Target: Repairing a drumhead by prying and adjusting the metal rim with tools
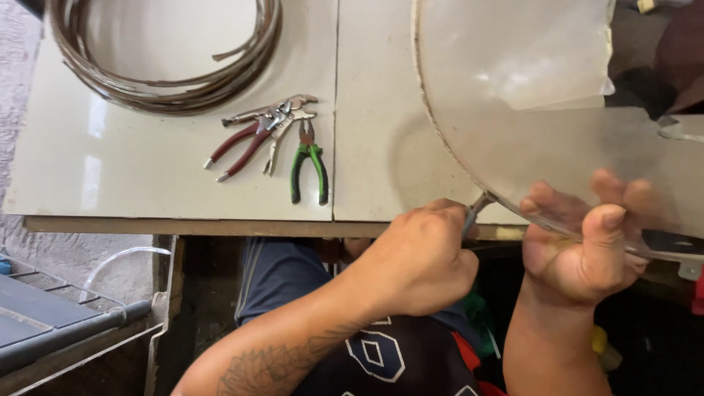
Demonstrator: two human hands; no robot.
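Observation:
A large clear round plastic sheet [528, 110] with a thin metal strip along its curved edge lies tilted over the right side of the pale worktable [147, 169]. My right hand [587, 246] grips the sheet's near edge, fingers showing through the plastic. My left hand [418, 257] is closed around a small tool whose metal tip [478, 204] meets the sheet's rim.
A coil of brown metal strip [169, 66] lies at the table's far left. Red-handled locking pliers [253, 136], a silver plier and green-handled pliers [308, 165] lie mid-table. A grey metal frame [66, 326] stands below left.

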